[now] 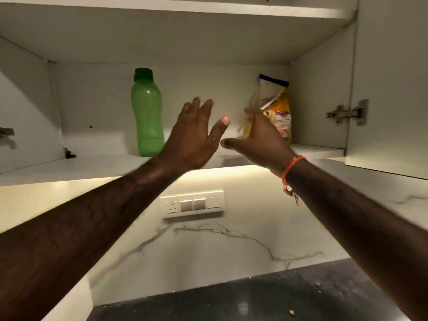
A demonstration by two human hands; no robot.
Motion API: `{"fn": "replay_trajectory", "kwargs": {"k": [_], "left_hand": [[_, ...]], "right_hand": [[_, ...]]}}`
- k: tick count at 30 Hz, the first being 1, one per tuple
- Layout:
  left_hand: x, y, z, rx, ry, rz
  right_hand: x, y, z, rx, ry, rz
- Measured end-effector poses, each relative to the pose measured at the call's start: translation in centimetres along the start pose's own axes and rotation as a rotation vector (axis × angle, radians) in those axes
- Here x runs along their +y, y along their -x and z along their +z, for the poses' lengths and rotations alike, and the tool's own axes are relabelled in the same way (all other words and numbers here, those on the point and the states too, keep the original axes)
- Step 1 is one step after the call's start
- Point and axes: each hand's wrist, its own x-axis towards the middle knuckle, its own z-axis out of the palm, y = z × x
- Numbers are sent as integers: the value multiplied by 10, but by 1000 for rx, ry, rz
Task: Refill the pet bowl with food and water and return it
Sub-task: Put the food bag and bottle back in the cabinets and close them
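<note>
Green bottle (147,117) stands upright on the left part of the cabinet shelf (97,164); left hand (193,137) is raised just right of it, fingers straight and spread, holding nothing and not touching the bottle. Right hand (257,137) reaches up toward the yellow food bag (276,107), which stands at the shelf's right end against the side wall; fingers spread wide, motion-blurred, fingertips overlapping the bag's lower left. Can't tell if they touch it; no closed grasp visible.
</note>
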Motion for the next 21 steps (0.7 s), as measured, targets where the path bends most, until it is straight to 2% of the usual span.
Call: {"fn": "replay_trajectory", "kwargs": {"k": [7,12,21], "left_hand": [[106,18,31,-76,114,112],[180,15,39,-73,238,210],[328,18,50,-66,414,374]], "right_hand": [[11,73,-103,196,256,36],[14,119,-174,313,470,92],[16,191,-308,622,993,126]]}}
